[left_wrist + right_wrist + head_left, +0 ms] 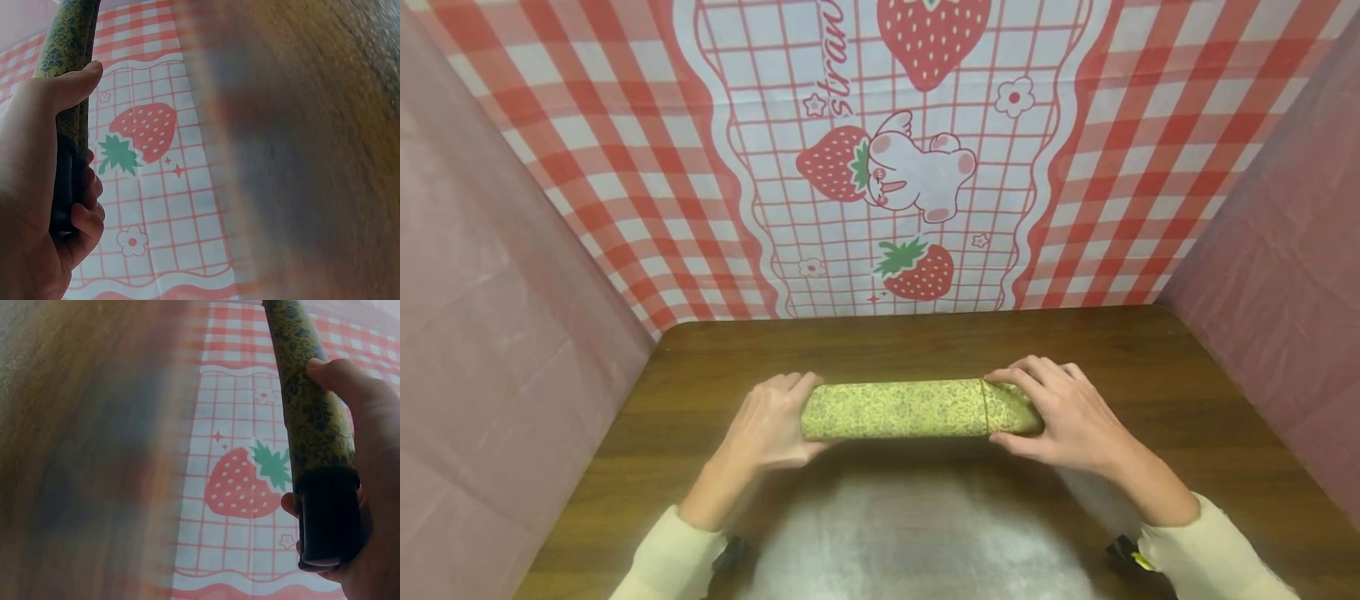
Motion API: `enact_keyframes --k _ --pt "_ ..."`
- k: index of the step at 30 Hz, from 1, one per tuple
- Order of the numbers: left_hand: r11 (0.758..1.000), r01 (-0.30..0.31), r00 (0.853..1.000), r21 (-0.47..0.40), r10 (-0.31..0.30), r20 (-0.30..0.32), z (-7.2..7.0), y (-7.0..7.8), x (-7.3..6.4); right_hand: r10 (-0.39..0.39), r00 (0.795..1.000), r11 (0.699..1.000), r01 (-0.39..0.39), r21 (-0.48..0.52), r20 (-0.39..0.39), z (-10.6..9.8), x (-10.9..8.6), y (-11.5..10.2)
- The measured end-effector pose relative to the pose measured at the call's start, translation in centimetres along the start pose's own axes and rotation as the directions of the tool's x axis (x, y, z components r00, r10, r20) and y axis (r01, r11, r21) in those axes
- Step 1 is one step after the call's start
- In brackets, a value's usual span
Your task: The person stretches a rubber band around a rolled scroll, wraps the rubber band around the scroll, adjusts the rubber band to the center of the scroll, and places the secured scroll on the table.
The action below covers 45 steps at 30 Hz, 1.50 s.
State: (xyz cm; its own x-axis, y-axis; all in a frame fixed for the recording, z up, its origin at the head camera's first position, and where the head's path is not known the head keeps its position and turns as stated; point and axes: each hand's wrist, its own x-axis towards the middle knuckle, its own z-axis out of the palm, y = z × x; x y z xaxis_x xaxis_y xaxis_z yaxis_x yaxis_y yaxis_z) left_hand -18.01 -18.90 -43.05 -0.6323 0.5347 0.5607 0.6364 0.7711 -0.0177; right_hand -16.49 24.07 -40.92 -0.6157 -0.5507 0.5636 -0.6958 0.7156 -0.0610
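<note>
A rolled-up scroll [895,410], covered in yellow-green floral brocade, is held level above the table between both hands. My left hand [775,421] grips its left end, thumb along the near side and fingers round the far side. At the other end, my right hand [1067,412] holds it likewise. A thin cord [985,408] circles the roll close to the right fingertips. Both wrist views show a black roller end, the left one [64,187] within the curled fingers and the right one [329,519] against the palm.
Below lies a brown wood-grain table [700,358] with a bright reflection near its front. A red-and-white checked cloth [625,167] with strawberries hangs behind it. Pink curtains stand at the left [497,292] and right [1285,250].
</note>
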Motion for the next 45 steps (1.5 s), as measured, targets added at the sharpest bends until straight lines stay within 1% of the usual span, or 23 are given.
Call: enact_keyframes --k 3,7,10,13,16,19,23,25,28,31,34,36,39,43,45 --pt "1.0 0.007 1.0 -0.015 -0.007 0.005 0.0 0.0 0.0 -0.035 0.999 0.996 0.036 -0.078 0.017 0.2 0.0 -0.1" --pt "0.999 0.02 0.999 -0.03 -0.019 0.037 0.1 0.1 0.1 -0.065 0.998 0.982 0.068 -0.178 0.026 0.6 0.0 -0.3" --pt "0.999 0.031 0.998 -0.036 -0.028 0.064 0.1 0.2 0.1 -0.064 0.998 0.974 0.068 -0.214 0.026 0.9 0.0 -0.5" --pt "0.998 0.039 0.996 -0.04 -0.036 0.076 0.0 0.4 0.1 -0.046 0.999 0.971 0.048 -0.233 0.016 1.0 0.0 -0.8" --pt "0.998 0.038 0.997 -0.041 -0.035 0.069 -0.2 0.5 0.3 -0.023 1.0 0.968 0.021 -0.251 -0.005 1.1 0.2 -1.1" --pt "0.999 0.024 0.999 -0.039 -0.022 0.047 -0.3 0.4 0.4 -0.002 1.0 0.964 -0.003 -0.265 -0.018 1.0 0.3 -1.3" --pt "1.0 -0.004 1.0 -0.029 0.004 0.011 -0.3 0.2 0.4 0.054 0.998 0.961 -0.045 -0.272 0.026 1.0 0.6 -2.0" --pt "1.0 -0.011 1.0 -0.028 0.011 0.004 -0.3 0.2 0.4 0.07 0.997 0.956 -0.059 -0.286 0.028 1.2 0.7 -2.2" --pt "0.999 -0.003 1.0 -0.038 0.004 0.018 -0.2 0.3 0.4 0.06 0.998 0.942 -0.06 -0.33 -0.01 1.5 0.8 -2.6" --pt "0.999 0.009 0.999 -0.046 -0.007 0.032 -0.1 0.5 0.4 0.024 0.997 0.923 -0.048 -0.382 -0.068 1.8 0.8 -2.7" --pt "0.999 0.008 0.999 -0.043 -0.006 0.031 0.0 0.4 0.4 0.016 0.996 0.914 -0.049 -0.403 -0.086 2.0 0.7 -2.7" --pt "0.999 0.004 1.0 -0.038 -0.003 0.028 0.0 0.4 0.4 0.022 0.996 0.914 -0.053 -0.402 -0.083 2.0 0.7 -2.7" --pt "1.0 -0.004 1.0 -0.03 0.005 0.026 -0.1 0.4 0.4 0.047 0.998 0.935 -0.06 -0.35 -0.047 1.8 0.6 -2.7" --pt "1.0 -0.007 1.0 -0.027 0.007 0.007 -0.2 0.3 0.4 0.062 0.998 0.98 -0.056 -0.19 0.025 1.0 0.5 -2.3" --pt "1.0 -0.003 1.0 -0.028 0.003 0.001 -0.3 0.3 0.4 0.046 0.998 0.992 -0.041 -0.121 0.04 0.6 0.4 -2.0"
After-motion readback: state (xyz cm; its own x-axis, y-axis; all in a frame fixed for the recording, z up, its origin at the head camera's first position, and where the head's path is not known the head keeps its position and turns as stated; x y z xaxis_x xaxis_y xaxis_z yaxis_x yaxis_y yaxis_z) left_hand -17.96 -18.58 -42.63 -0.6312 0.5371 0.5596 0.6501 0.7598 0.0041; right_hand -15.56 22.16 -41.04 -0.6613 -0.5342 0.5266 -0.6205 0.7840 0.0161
